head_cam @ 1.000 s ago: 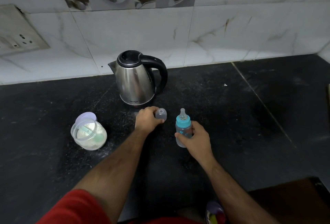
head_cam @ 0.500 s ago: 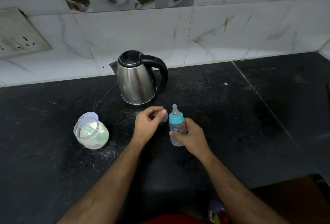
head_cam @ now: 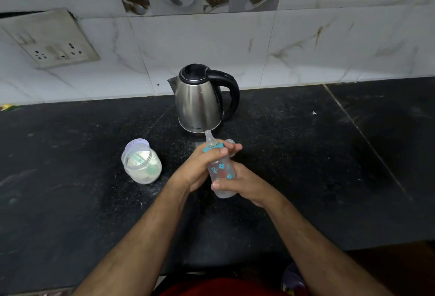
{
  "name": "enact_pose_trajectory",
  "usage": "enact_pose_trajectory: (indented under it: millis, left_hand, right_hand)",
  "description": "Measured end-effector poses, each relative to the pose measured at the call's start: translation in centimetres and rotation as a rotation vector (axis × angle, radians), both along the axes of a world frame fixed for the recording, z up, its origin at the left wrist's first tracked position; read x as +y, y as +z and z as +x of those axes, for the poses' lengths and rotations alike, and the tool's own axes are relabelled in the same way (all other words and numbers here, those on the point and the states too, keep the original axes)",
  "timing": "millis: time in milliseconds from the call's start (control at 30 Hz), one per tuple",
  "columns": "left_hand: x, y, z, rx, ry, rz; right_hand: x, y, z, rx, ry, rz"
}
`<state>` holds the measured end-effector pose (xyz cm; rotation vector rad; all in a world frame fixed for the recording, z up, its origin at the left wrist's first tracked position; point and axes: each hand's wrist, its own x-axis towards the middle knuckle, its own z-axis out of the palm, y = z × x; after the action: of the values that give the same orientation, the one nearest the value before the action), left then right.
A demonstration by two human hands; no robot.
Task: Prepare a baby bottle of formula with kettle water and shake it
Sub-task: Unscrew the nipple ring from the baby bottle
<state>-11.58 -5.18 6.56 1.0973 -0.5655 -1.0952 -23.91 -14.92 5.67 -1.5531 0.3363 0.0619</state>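
Observation:
A clear baby bottle with a teal collar and a teat is tilted to the left above the black counter. My right hand grips its lower body. My left hand wraps round the teal collar at the top. The bottle's clear cap lies on the counter just behind my left fingers. A steel kettle with a black handle stands behind the bottle. An open jar of white formula powder with a scoop in it sits to the left.
The jar's lid leans behind the jar. A tiled wall with a socket panel rises behind the counter. The counter's front edge runs near my body.
My left hand let go of the clear cap and moved onto the bottle's collar. The right hand lifted the bottle and tilted it to the left.

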Motion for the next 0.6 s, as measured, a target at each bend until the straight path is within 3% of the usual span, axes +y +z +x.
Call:
enact_pose_trajectory:
  millis: [333, 400, 500, 600]
  left_hand:
    - [0.2, 0.4, -0.3, -0.019, 0.131, 0.144]
    - [0.1, 0.5, -0.6, -0.008, 0.209, 0.172]
    - [-0.8, 0.3, -2.0, 0.026, 0.447, 0.276]
    - [-1.3, 0.2, -3.2, 0.049, 0.56, 0.356]
  right_hand:
    - [1.7, -0.3, 1.1, 0.102, -0.153, -0.326]
    - [2.2, -0.5, 1.5, 0.159, -0.224, -0.483]
    - [3.1, -1.0, 1.8, 0.233, -0.365, -0.884]
    - [3.4, -1.5, 1.6, 0.23, -0.41, -0.959]
